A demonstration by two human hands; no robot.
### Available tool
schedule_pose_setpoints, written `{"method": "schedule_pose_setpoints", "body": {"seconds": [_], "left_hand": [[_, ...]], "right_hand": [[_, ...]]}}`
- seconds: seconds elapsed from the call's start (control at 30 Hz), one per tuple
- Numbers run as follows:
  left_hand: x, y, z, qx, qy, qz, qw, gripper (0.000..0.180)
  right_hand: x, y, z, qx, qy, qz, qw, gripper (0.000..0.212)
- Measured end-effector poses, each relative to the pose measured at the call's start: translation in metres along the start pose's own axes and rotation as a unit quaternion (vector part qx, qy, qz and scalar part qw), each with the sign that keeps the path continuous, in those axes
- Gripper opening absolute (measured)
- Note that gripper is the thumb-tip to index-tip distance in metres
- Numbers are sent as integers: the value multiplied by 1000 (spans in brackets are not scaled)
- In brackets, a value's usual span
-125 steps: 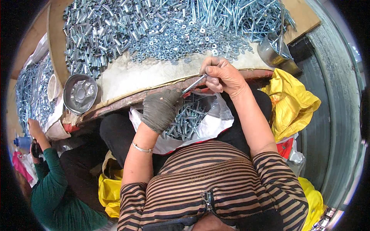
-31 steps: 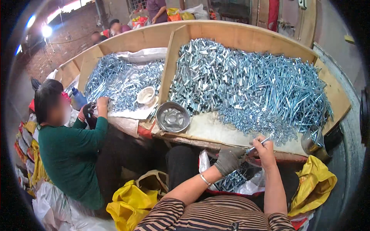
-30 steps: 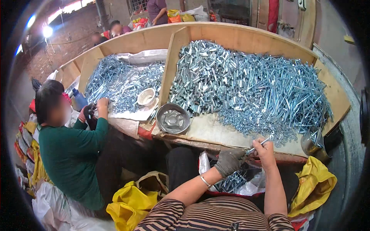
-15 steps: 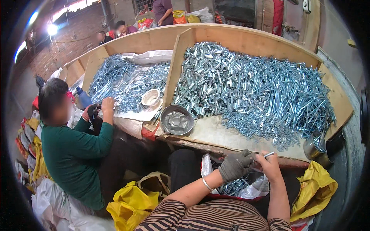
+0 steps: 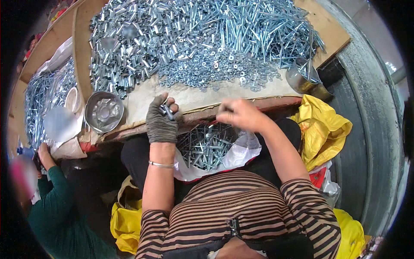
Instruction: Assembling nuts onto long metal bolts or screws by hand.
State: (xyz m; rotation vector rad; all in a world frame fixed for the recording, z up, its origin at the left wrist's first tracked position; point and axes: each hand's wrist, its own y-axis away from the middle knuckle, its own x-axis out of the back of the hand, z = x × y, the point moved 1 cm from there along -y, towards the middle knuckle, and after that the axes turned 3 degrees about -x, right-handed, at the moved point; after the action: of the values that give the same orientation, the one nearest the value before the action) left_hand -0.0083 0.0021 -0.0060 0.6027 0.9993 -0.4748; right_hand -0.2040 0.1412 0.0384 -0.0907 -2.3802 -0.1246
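My left hand (image 5: 163,121), in a grey glove with bare fingertips, is curled round a few short silver metal sleeves (image 5: 166,112) at the table's front edge. My right hand (image 5: 243,114) is bare and hovers over the right side of an open white sack (image 5: 243,151) in my lap. Its fingers are blurred, so whether they hold anything is unclear. Inside the sack lies a heap of bolt-like metal fasteners (image 5: 205,149). Beyond my hands, loose washers and nuts (image 5: 215,69), metal sleeves (image 5: 138,47) and long bolts (image 5: 258,26) are piled on the table.
A round metal bowl (image 5: 104,112) stands left of my left hand, beside a wooden divider (image 5: 82,52). A metal can (image 5: 299,75) with bolts is at the table's right end. Yellow sacks (image 5: 321,129) lie at my right. A co-worker's green sleeve (image 5: 60,190) is at far left.
My view has tilted down and turned right. My hands have parted: the right has moved over the sack, and the thin rod it held no longer shows. The left now shows sleeves in its fingers.
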Motion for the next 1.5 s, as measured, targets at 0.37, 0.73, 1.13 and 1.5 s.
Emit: {"method": "schedule_pose_setpoints", "body": {"seconds": [0.37, 0.73, 1.13, 1.5], "left_hand": [[-13, 13, -2, -43, 29, 73, 996, 17], [-7, 5, -4, -73, -280, -10, 957, 21], [-6, 7, -5, -105, -140, -1, 985, 29], [11, 6, -11, 4, -1, -93, 996, 28]], "right_hand": [[98, -144, 75, -96, -276, 404, 867, 11], [145, -217, 72, -236, 293, 365, 852, 22], [139, -150, 40, 73, 118, 531, 836, 28], [-1, -1, -26, 55, -217, 331, 917, 13]]}}
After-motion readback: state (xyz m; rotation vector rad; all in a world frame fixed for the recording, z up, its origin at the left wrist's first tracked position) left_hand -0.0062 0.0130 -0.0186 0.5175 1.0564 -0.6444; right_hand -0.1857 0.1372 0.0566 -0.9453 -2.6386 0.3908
